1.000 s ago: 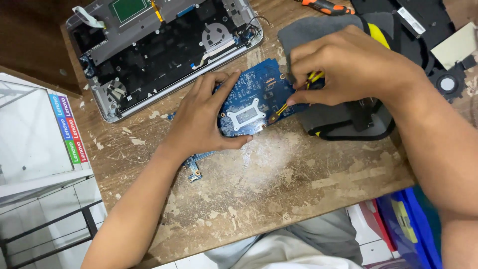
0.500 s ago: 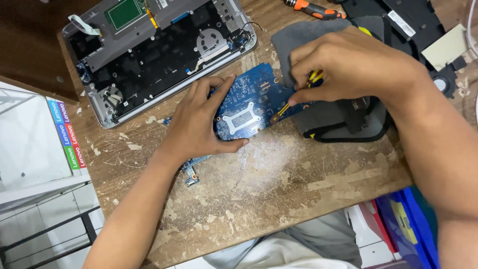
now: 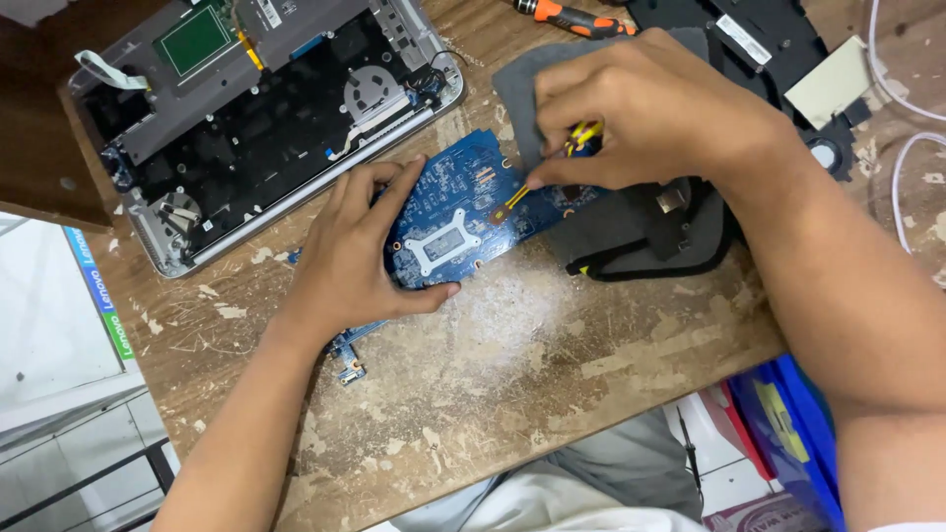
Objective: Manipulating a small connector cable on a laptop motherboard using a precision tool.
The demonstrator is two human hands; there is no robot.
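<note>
A: Worn wooden worktop (image 3: 512,374), paint flaked and scuffed pale near the middle. Item one?

B: Blue circuit board (image 3: 463,212), lying flat near the centre of the worktop, already out of its case. Square grey bracket around a bare chip seat, small gold pads, screw holes along the edge. Its right end overlaps a grey cloth pouch (image 3: 631,236).

A: Hands?

B: Left hand (image 3: 355,251) spread flat, fingers open, palm and thumb pressing the board's left edge to steady it. Right hand (image 3: 650,108) with fingers pinched shut on a small yellow-handled tool (image 3: 581,133); a thin yellow tip (image 3: 516,195) touches the board near its upper middle.

A: State of the work?

B: Judged part done: opened laptop base (image 3: 266,118) sits at the upper left, silver rim, fan and dark interior exposed, board bay vacant. Work on the board itself looks to be in progress; whether a screw or connector is being handled is too small to tell.

A: Other items?

B: Orange-handled screwdriver (image 3: 567,15) at the top edge, untouched. Black plastic cover (image 3: 749,39) at the upper right. Small blue daughterboard (image 3: 350,360) just below the left wrist
</note>
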